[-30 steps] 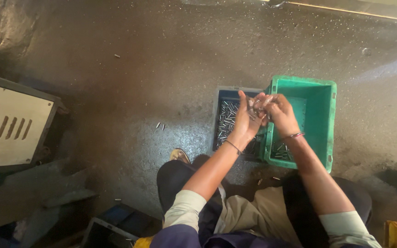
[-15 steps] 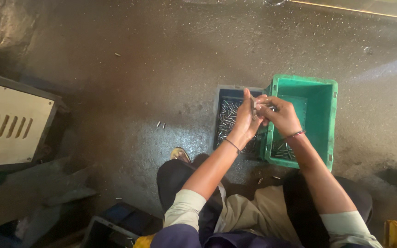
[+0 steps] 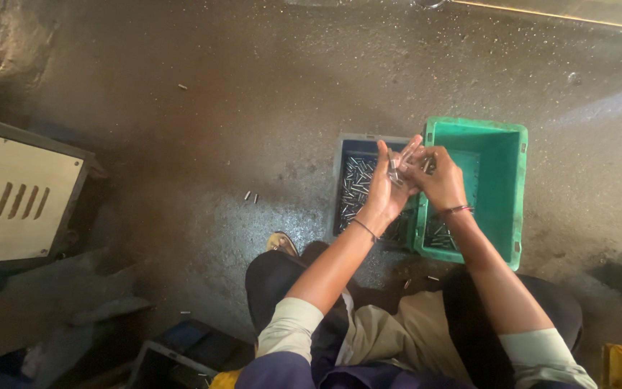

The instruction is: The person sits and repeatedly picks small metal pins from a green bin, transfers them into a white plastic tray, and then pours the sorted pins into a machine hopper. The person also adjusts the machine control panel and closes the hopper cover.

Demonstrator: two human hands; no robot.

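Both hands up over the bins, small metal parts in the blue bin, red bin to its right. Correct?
Not quite: the bin right of the blue bin is green, not red, per the head view. Left hand and right hand are over the bins; metal parts lie in the blue one.
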